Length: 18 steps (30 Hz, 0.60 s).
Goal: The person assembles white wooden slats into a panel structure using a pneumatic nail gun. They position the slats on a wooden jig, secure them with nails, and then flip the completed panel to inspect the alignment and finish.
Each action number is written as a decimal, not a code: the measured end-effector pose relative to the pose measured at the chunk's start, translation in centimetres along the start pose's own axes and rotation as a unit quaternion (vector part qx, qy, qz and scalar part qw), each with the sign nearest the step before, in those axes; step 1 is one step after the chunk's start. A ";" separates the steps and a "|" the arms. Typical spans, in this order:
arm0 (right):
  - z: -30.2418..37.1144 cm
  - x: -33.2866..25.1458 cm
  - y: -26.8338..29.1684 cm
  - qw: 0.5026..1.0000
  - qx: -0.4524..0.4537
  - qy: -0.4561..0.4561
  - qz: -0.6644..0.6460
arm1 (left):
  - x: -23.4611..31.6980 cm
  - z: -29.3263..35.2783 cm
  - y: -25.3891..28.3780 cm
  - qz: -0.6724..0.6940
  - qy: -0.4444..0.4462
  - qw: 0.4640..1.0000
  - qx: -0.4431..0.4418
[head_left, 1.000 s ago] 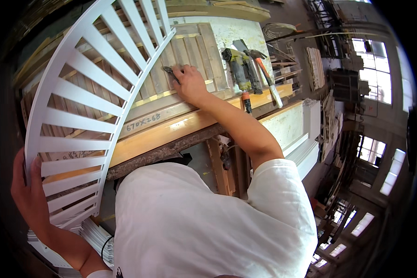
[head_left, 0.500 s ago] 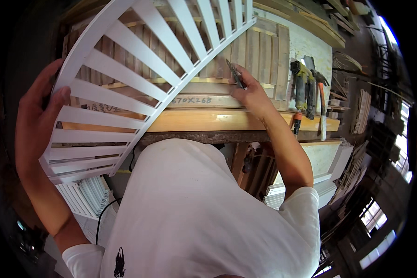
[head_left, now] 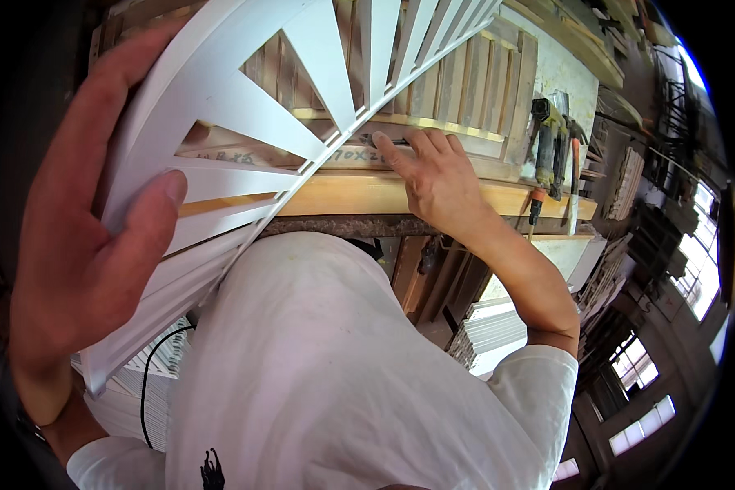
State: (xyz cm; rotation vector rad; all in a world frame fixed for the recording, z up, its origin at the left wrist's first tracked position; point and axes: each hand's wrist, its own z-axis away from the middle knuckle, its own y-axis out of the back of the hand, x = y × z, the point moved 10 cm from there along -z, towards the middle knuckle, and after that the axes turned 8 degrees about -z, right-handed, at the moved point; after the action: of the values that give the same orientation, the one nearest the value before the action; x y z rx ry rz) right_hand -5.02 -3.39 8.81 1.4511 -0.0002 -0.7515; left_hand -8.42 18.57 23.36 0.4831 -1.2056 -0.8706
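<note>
My left hand [head_left: 98, 237] is wrapped round the wide outer rail of a white slatted panel [head_left: 220, 37], thumb on its face and fingers over the far edge. Raised and tilted, the panel leans across the left of the workbench, its thin inner rail running from upper right to lower left. Beside that thin rail, low over the bench's wooden slats, my right hand [head_left: 441, 175] is closed with thumb and fingers pinched. Between them is a slim dark tool [head_left: 367, 140], mostly hidden now; its exact kind is unclear.
On the bench's right side lie a yellow-and-black power tool [head_left: 546, 135] and a hammer [head_left: 574, 167] with an orange-and-pale handle. A yellowish wooden beam [head_left: 367, 194] runs along the near edge. White slatted pieces [head_left: 498, 331] are stacked below, and a black cable [head_left: 147, 384] hangs at left.
The panel and my left hand have come up closer to the head, the panel tilting more. My right hand has moved left and turned palm down, so the dark tool shows less.
</note>
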 end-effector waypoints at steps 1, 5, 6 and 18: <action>-0.2 -0.1 -0.2 1.000 0.000 0.006 0.015 | 0.0 -0.2 -0.1 0.005 -0.013 1.000 0.005; -0.7 -0.6 -0.1 0.996 0.017 0.046 0.069 | 0.1 -0.9 -0.6 0.043 -0.029 0.999 0.012; -0.9 -0.7 0.0 0.995 0.014 0.052 0.079 | 0.3 -1.0 -0.9 0.052 -0.029 0.998 0.013; -1.2 0.0 -1.1 0.988 -0.065 0.052 0.131 | 0.7 -1.3 -0.5 0.112 -0.033 0.993 0.028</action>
State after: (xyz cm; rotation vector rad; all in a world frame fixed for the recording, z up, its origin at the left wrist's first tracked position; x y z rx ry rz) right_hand -4.97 -2.27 7.67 1.3320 -0.0600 -0.4525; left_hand -7.32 17.53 23.04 0.3578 -1.3188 -0.6669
